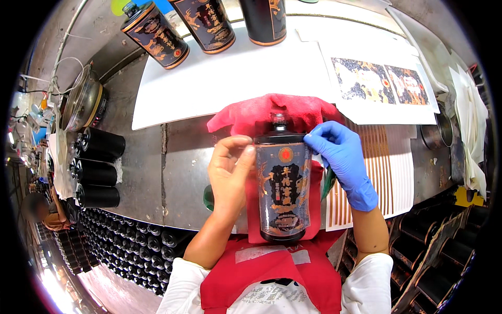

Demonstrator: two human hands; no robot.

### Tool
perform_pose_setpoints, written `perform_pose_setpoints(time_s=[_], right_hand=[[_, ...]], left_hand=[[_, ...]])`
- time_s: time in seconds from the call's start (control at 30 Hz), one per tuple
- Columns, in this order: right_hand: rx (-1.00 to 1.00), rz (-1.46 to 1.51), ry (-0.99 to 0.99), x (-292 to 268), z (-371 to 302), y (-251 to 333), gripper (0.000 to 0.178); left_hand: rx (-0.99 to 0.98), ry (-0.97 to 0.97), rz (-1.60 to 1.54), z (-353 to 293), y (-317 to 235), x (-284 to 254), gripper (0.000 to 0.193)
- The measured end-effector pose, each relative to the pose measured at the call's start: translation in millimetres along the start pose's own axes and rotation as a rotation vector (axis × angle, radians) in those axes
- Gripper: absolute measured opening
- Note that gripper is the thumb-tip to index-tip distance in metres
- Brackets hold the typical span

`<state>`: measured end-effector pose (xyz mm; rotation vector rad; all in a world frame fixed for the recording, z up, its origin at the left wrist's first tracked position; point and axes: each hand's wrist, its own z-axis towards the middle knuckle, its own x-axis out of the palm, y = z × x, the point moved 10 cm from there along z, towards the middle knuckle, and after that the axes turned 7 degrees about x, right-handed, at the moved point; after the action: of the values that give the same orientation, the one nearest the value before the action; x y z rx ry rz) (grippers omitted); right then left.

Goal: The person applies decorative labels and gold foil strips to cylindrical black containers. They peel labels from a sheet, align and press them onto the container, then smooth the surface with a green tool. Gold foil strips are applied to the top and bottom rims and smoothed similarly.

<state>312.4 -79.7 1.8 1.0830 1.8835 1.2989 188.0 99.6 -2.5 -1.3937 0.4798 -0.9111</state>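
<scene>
A dark bottle [281, 235] lies in front of me with its neck pointing away, on a red cloth. Over its front face is a see-through printed film [285, 193] with a dark and gold pattern and a red round mark near the top. My bare left hand [230, 170] is closed at the film's upper left corner, thumb and fingertips by the bottle's shoulder. In a blue glove, my right hand [342, 165] pinches the upper right corner. The film's contact with the bottle cannot be made out everywhere.
Beyond the bottle lies a crumpled red cloth [298, 107]. Three decorated bottles [204, 26] stand on white board at the back. Printed sheets [379, 83] and a sheet of brown strips [376, 162] lie right. Black bottles [99, 172] lie left; many more stand below.
</scene>
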Motion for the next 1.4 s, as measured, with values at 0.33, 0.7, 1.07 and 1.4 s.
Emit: perform_pose_setpoints(time_s=[0.33,0.7,1.07,1.4], right_hand=[[-0.123,-0.628,0.189,45,-79,-14,0.085],[-0.126,-0.619,0.209,47,-92,-30,0.082],[-0.216,-0.333,0.079,33,-93,-25,0.072],[-0.208,-0.215,0.063,27,-78,-42,0.066]], left_hand=[[0.089,0.679,0.55,-53,-18,44,0.076],[-0.004,0.607,0.089,-56,-7,57,0.073],[0.342,0.68,0.632,-56,-56,72,0.072],[0.512,0.766,0.843,-61,-79,91,0.055]])
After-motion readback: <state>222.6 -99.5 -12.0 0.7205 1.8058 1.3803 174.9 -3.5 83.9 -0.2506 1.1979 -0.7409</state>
